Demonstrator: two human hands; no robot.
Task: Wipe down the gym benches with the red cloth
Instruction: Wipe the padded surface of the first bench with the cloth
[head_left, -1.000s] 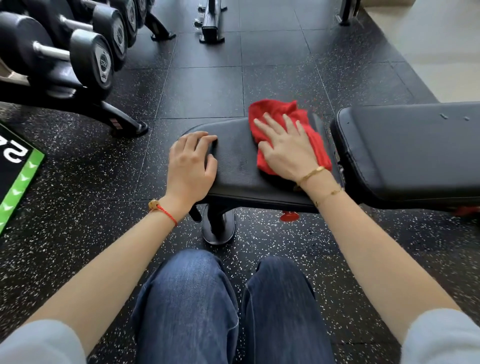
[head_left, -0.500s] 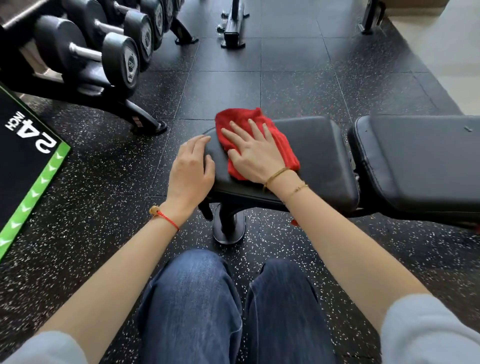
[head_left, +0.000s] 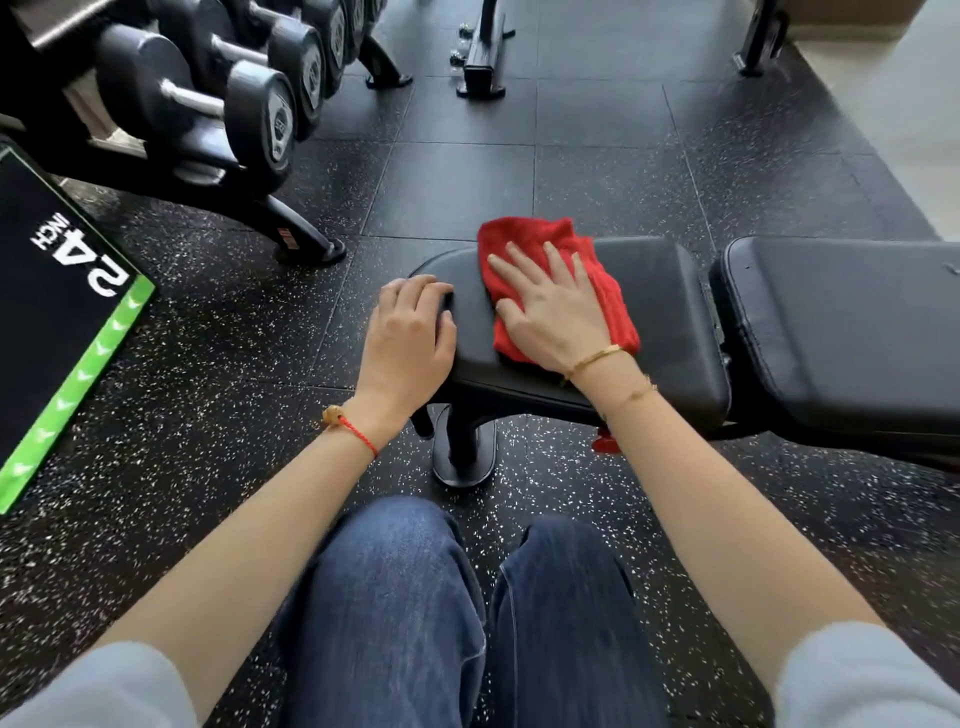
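Note:
A black padded gym bench stands in front of me: its small seat pad (head_left: 670, 322) at centre and its long back pad (head_left: 841, 332) to the right. The red cloth (head_left: 524, 244) lies flat on the left half of the seat pad. My right hand (head_left: 556, 306) presses flat on the cloth, fingers spread. My left hand (head_left: 410, 343) rests on the seat pad's left end, fingers curled over its edge.
A dumbbell rack (head_left: 218, 104) with several black dumbbells stands at the back left. A black and green box (head_left: 62, 312) marked 24 INCH sits at the left. Another bench's foot (head_left: 480, 67) is at the back. My knees (head_left: 457, 597) in jeans are below the bench post (head_left: 462, 452).
My right hand slid the red cloth from the seat pad's right side to its left end, then a little back toward the middle. My left hand stayed on the pad's left end.

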